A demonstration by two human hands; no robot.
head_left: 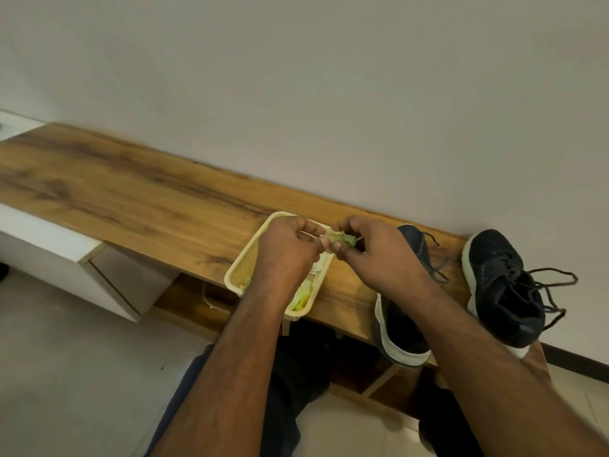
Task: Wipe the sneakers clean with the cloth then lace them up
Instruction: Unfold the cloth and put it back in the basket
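- At the centre of the frame, the left hand (286, 249) and the right hand (372, 249) meet above a pale yellow basket (245, 258), both pinching a small crumpled green cloth (341, 238) between fingertips and thumbs
- More yellow-green fabric, possibly further cloths, lies in the basket's lower end, partly hidden by the left forearm
- Right of centre, a dark sneaker (403, 328) with a white sole lies on the wooden bench (131, 192), largely behind the right wrist
- At the right edge, a second dark sneaker (501, 285) rests on the bench, its loose laces (547, 291) trailing rightwards
- Lower left shows a white cabinet (49, 252) under the bench
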